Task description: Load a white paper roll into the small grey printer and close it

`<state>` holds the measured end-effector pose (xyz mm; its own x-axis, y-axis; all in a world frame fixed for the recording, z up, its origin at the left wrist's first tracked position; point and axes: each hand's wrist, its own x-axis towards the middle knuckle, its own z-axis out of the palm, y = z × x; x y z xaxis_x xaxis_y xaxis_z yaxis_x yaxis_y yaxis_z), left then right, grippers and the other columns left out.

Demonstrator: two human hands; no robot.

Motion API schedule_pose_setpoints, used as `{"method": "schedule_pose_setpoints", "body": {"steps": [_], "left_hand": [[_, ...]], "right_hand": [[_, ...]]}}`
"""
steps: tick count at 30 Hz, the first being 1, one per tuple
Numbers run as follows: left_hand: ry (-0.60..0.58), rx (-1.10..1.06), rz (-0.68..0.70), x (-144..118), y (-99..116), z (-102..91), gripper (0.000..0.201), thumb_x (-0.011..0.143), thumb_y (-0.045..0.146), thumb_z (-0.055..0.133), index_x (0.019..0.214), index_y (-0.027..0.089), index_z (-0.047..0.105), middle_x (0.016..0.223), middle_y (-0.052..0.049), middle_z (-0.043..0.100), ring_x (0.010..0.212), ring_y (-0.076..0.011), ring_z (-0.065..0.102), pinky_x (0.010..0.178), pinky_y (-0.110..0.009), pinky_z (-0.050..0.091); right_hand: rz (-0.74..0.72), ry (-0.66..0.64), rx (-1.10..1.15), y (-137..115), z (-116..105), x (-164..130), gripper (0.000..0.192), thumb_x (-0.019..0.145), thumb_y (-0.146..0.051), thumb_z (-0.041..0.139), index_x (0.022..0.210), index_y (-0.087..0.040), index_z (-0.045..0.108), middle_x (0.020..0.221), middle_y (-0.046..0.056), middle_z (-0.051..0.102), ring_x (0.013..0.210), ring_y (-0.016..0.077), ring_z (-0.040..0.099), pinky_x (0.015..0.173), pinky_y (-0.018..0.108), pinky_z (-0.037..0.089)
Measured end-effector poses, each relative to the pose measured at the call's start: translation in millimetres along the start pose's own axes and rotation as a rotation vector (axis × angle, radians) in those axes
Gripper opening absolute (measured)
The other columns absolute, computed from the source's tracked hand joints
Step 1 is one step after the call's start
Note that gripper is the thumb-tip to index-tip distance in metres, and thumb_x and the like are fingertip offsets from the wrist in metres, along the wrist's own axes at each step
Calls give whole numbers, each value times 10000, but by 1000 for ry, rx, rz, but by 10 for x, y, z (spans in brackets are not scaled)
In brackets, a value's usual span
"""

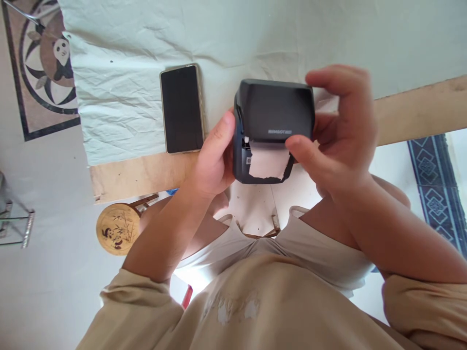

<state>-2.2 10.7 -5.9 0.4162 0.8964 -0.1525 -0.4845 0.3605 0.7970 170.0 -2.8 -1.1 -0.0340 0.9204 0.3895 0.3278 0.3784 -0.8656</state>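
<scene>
Between my two hands is a small black label printer (277, 109), held above the table's near edge. A torn-edged strip of white paper (269, 163) hangs from the slot below its lid. My left hand (215, 158) grips the printer's left side, thumb along the edge and the other fingers hidden beneath. On the right side, my right hand (343, 131) holds it with the thumb at the lid's lower corner and the index finger at the upper corner. The lid looks slightly raised at the left. A smartphone (181, 109) with a dark screen lies left of the printer.
A pale green cloth (124, 87) covers the table, whose bare wooden edge (419, 109) shows along the front. Below the table at left stands a round wooden stool (118, 228) with a panda picture. A metal rack (18, 226) is at the far left.
</scene>
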Motion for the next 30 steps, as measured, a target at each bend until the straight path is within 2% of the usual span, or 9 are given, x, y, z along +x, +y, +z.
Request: {"method": "schedule_pose_setpoints", "body": {"steps": [5,7,10,14,16,21,26,29,30], "left_hand": [[38,100,46,5,-19,8,260,877,418,534,1053,245,617,1096,-12,691,1298,-229,530,998,-360,530],[42,118,26,5,-20,-4,237,870,356,563,1068,234,608,1088,-7,694,1292,-225,537,1001,-345,525],[55,124,11,1,-9,-5,240,878,365,552,1061,218,602,1095,-9,697,1314,-235,513,1008,-348,519],[48,138,-11,-2,22,17,252,871,386,557,1082,253,596,1131,1,691,1351,-246,466,1025,-368,511],[32,144,-17,-3,35,21,262,863,364,572,1108,274,593,1148,4,687,1356,-250,454,1038,-373,501],[-25,163,22,-4,19,-18,232,862,358,573,1064,255,624,983,-18,705,1213,-263,572,916,-349,553],[-49,194,73,8,-31,-60,252,870,388,573,1037,207,628,839,-13,673,1021,-200,672,584,-203,539],[-31,181,86,15,-46,-67,262,864,406,585,1032,209,624,914,-3,694,1061,-197,668,643,-200,561],[-23,173,82,17,-48,-70,261,863,405,588,1036,213,622,949,-1,700,1071,-195,666,676,-209,572]], "right_hand": [[-92,212,-47,-113,25,144,99,861,-282,594,914,-230,529,995,-36,512,497,-26,246,465,246,198],[-83,259,-40,-155,17,201,87,882,-264,564,867,-215,494,982,-29,489,518,-17,303,474,240,262],[-44,288,-71,-184,-16,243,103,882,-274,544,835,-215,474,929,-2,469,708,57,544,523,231,396],[-101,-23,-433,-159,-63,240,26,848,-241,535,853,-221,551,833,-22,611,637,96,546,566,277,419],[-147,-169,-622,-144,-78,241,117,828,-267,539,916,-232,607,851,-21,661,628,121,541,580,303,393],[-100,-440,-813,-173,-123,281,193,820,-355,546,975,-274,626,768,1,635,607,141,496,533,282,257],[-53,-409,-604,-285,-221,276,239,705,-262,667,933,-229,604,665,-28,579,523,86,447,515,262,316],[43,-351,-284,-276,-401,245,288,749,-342,664,1010,-231,607,965,7,640,541,70,522,436,253,365],[106,-302,-196,-232,-485,241,383,780,-442,635,1104,-245,583,1099,37,621,658,116,603,472,269,429]]}}
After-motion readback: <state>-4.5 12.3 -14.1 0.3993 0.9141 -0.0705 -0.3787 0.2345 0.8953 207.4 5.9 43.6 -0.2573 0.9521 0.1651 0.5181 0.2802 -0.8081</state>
